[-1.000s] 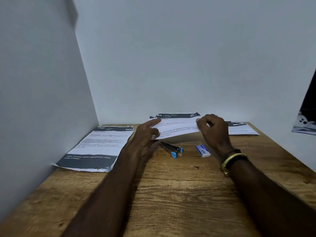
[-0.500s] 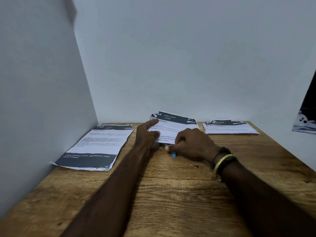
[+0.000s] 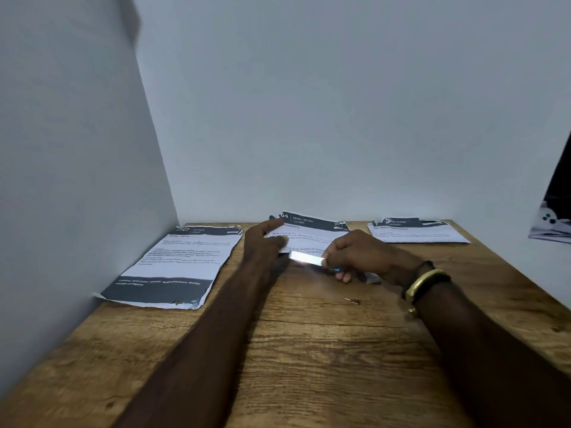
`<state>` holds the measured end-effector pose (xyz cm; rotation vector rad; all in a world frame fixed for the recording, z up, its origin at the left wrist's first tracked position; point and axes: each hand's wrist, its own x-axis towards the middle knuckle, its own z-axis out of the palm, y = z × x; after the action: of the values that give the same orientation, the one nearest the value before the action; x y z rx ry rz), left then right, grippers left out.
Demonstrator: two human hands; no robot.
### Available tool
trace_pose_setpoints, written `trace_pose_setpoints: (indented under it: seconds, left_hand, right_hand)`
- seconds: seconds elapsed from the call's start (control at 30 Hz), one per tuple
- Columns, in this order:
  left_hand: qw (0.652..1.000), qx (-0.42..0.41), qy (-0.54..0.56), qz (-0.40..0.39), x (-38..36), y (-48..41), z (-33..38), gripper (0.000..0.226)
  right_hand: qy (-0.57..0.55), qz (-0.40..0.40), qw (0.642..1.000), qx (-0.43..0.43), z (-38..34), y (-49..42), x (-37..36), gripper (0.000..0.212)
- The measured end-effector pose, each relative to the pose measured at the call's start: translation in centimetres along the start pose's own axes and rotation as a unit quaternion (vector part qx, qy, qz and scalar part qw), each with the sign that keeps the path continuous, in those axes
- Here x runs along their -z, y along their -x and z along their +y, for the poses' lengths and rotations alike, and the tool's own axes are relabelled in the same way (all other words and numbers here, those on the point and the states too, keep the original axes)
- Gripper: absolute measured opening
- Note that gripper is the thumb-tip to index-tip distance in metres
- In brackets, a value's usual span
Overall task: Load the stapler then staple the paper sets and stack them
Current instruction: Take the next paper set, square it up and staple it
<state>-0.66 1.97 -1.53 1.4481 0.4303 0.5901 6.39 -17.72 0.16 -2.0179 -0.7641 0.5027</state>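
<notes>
A small stapler (image 3: 306, 258), shiny metal with blue ends, is held in my right hand (image 3: 361, 254) just above the wooden table, its metal end pointing left. My left hand (image 3: 267, 242) pinches the near left corner of the middle paper set (image 3: 312, 233), headed "DESK / STUDY", and lifts it slightly. The stapler's tip lies close to that corner. Another paper set (image 3: 179, 264) lies flat at the left by the wall, and a third paper set (image 3: 417, 233) lies at the back right.
A small staple box (image 3: 372, 278) peeks out behind my right hand. A loose staple piece (image 3: 352, 301) lies on the wooden table (image 3: 309, 350) in front of my hands. White walls close in the left and back sides. A dark printed sheet (image 3: 553, 217) hangs at the right edge.
My right hand let go of the middle paper set, came down onto the stapler and picked it up. The left hand kept hold of the paper's corner.
</notes>
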Motion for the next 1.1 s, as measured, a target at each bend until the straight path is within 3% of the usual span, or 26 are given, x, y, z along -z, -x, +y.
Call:
trace_pose_setpoints:
  seconds: [0.13, 0.23, 0.37, 0.53, 0.77, 1.1]
  left_hand:
    - [0.999, -0.002, -0.037, -0.01, 0.2, -0.3, 0.2, 0.059]
    - [0.998, 0.018, -0.055, -0.026, 0.0, -0.2, 0.1, 0.062]
    - [0.999, 0.039, -0.008, -0.012, -0.5, -0.1, -0.6, 0.044]
    - [0.999, 0.018, -0.044, -0.004, -0.7, -0.1, -0.7, 0.041]
    - [0.998, 0.007, -0.051, -0.025, -1.1, 0.2, -0.8, 0.044]
    - [0.998, -0.008, -0.057, -0.028, -1.1, 0.8, -0.4, 0.046]
  right_hand:
    - [-0.164, -0.036, 0.986, -0.015, 0.2, 0.1, 0.5, 0.009]
    - [-0.307, -0.038, 0.951, 0.001, 0.1, -0.4, 0.4, 0.008]
    - [-0.416, -0.012, 0.909, 0.025, -0.5, -1.9, -0.2, 0.011]
    - [-0.344, 0.078, 0.935, 0.036, -0.9, -4.0, -1.0, 0.021]
    - [-0.299, 0.192, 0.928, 0.113, -1.7, -6.2, -1.5, 0.021]
    - [-0.232, 0.197, 0.942, 0.143, -1.2, -6.8, -2.4, 0.016]
